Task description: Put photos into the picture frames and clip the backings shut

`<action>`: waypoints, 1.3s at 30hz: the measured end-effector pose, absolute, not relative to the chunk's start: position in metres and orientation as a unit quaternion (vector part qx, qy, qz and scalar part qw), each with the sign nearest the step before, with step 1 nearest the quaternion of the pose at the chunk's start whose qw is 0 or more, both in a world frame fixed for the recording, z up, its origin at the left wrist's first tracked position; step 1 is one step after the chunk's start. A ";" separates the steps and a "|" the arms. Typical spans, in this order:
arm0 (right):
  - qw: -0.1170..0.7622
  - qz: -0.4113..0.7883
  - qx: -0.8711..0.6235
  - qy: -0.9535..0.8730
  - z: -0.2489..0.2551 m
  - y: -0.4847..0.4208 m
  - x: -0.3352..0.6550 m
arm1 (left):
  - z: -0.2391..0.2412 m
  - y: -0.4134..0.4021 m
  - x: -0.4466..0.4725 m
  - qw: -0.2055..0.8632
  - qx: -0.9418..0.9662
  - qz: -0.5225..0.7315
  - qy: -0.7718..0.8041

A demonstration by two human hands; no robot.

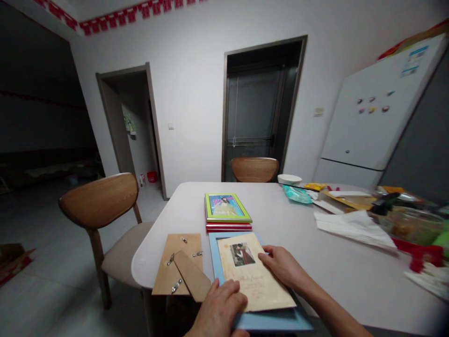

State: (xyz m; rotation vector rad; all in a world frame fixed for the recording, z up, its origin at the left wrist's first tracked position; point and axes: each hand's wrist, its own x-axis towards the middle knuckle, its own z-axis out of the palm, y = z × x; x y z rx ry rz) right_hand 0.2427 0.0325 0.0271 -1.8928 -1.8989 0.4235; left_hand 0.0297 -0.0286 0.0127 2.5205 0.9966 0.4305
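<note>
"Where is the main item?"

"The pale blue frame [273, 322] lies flat at the near edge of the white table [287, 224]. A cream printed sheet [257, 281] rests on it, slightly askew, bearing a small picture in its upper half."

"Position of the left hand?"

"The left hand [221, 306] is at the sheet's lower left, fingers bent and lying close together over its edge. The thumb sits lower, apart from them, by the frame. Whether the hand grips anything, I cannot tell."

"And the right?"

"The right hand [278, 264] is at the sheet's upper right edge, fingertips touching it. The undersides are hidden, so I cannot confirm a pinch."

"Adjacent items?"

"Just left of the frame is a brown backing board [187, 250] with metal clips and a support leg [192, 276] lying slantwise across it. Beyond the blue frame, a lime-green frame [229, 219] tops a stack, with red edges visible beneath."

"Far right of the table?"

"A white bowl [289, 180], a turquoise packet [297, 194], crumpled white paper [354, 229] and a clear container [416, 224]."
</note>
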 end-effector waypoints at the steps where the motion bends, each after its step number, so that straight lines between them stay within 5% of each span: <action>1: 0.200 0.142 -0.686 -0.684 0.027 0.032 0.242 | 0.012 -0.028 0.029 0.195 0.902 0.154 0.353; 18: 0.131 0.015 -0.724 -0.677 0.017 0.030 0.229 | 0.020 -0.029 0.027 0.191 0.909 0.161 0.334; 22: 0.172 0.043 -0.692 -0.700 0.027 0.024 0.212 | 0.021 -0.032 -0.002 0.184 0.890 0.216 0.357; 28: 0.224 0.107 -0.523 -0.816 0.040 0.004 0.135 | 0.001 -0.016 -0.070 0.056 0.766 0.252 0.589; 34: 0.197 0.085 -0.500 -0.839 0.023 0.004 0.088 | -0.016 0.000 -0.090 0.045 0.761 0.256 0.595; 39: 0.293 0.146 -0.479 -0.815 0.038 0.000 0.107 | 0.005 -0.007 -0.075 0.038 0.773 0.320 0.546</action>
